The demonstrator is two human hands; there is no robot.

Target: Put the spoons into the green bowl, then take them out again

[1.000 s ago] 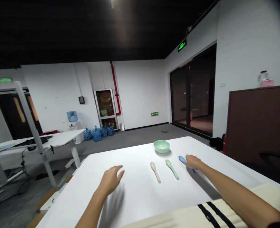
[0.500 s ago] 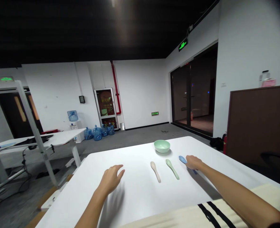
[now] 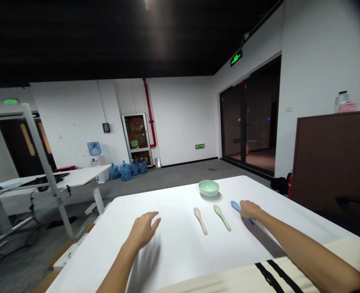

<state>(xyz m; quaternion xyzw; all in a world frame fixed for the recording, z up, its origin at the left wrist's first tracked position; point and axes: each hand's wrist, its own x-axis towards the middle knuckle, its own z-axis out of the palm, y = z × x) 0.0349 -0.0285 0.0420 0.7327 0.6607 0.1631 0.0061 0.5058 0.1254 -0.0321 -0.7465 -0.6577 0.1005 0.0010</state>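
A white table (image 3: 174, 256) carries a pale green bowl (image 3: 209, 188) near its far edge. In front of the bowl lie three spoons side by side: a beige spoon (image 3: 200, 220), a green spoon (image 3: 222, 217) and a blue spoon (image 3: 237, 206). My right hand (image 3: 249, 209) rests on the blue spoon's handle with the fingers curled over it; only the spoon's bowl end and handle tip show. My left hand (image 3: 143, 231) lies flat on the tabletop to the left of the spoons, fingers together and stretched out, holding nothing.
A brown partition (image 3: 332, 158) stands to the right of the table. Another white desk (image 3: 45, 181) with a metal frame is at the left. Several blue water bottles (image 3: 126, 170) sit by the far wall. Dark glass doors (image 3: 247, 122) are at the back right.
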